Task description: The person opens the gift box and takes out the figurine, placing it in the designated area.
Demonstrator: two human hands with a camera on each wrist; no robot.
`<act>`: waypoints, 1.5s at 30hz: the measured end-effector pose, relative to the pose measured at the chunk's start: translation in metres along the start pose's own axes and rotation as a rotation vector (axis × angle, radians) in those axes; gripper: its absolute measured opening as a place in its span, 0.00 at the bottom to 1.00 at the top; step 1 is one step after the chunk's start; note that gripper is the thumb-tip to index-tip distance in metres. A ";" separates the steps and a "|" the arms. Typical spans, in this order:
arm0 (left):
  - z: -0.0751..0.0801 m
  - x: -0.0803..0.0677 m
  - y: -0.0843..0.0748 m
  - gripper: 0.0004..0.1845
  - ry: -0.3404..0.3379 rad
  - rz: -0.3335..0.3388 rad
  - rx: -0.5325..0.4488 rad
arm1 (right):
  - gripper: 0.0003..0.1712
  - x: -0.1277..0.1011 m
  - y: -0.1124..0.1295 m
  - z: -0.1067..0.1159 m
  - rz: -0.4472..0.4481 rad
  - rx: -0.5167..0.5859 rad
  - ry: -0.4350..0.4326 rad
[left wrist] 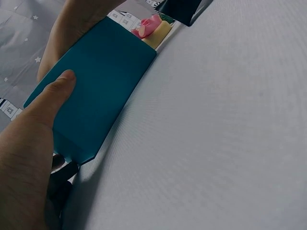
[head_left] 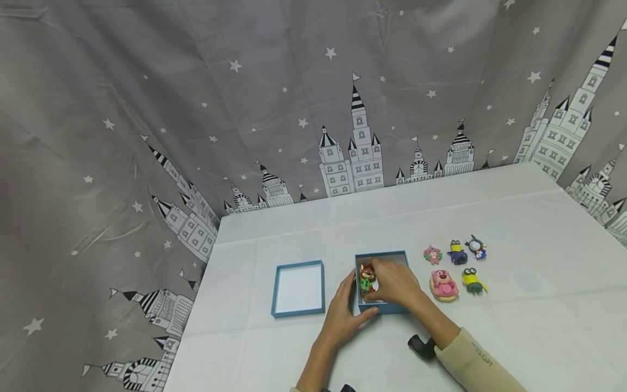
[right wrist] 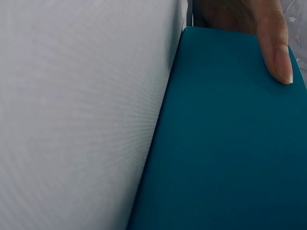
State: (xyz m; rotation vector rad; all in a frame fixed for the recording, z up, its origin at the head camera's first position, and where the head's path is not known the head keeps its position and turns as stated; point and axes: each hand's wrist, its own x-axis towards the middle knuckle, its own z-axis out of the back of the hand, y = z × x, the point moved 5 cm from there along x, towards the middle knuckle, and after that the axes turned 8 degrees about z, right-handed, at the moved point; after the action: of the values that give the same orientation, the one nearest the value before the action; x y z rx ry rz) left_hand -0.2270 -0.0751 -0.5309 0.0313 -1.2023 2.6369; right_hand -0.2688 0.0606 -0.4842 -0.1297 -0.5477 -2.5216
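A small blue box stands open on the white table. A fox figurine in a green shirt is inside it at the left. My right hand reaches over the box, fingers curled on the figurine. My left hand grips the box's near left corner, thumb flat on the front wall and fingers along the left side. The right wrist view is filled by that teal wall, with the left thumb on it.
The box's lid lies upside down to the left. Several small figurines lie right of the box: a pink bear, a yellow one, a pink star and two more behind. A star-and-castle curtain surrounds the table.
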 end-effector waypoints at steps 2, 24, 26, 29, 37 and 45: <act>0.000 0.000 0.000 0.49 0.000 0.001 0.001 | 0.45 0.000 0.000 0.000 -0.004 0.000 0.004; -0.001 0.000 0.000 0.50 0.004 0.005 -0.001 | 0.45 -0.002 -0.001 0.005 0.000 0.054 -0.005; -0.001 0.000 0.000 0.50 0.003 0.009 -0.001 | 0.45 -0.002 -0.001 0.005 0.008 0.085 0.001; -0.001 0.001 0.001 0.50 0.002 0.016 0.013 | 0.44 -0.002 0.000 0.009 0.020 0.131 0.004; -0.001 -0.001 0.000 0.50 -0.003 0.019 0.040 | 0.45 -0.008 0.001 0.029 0.009 0.151 0.009; 0.001 -0.002 -0.004 0.49 -0.025 -0.001 0.052 | 0.44 -0.016 -0.001 0.061 0.034 0.124 -0.027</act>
State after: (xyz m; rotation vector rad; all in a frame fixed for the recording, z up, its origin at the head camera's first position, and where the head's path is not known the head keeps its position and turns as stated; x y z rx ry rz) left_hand -0.2240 -0.0738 -0.5276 0.0741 -1.1411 2.6740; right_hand -0.2571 0.0944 -0.4326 -0.1258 -0.7046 -2.4489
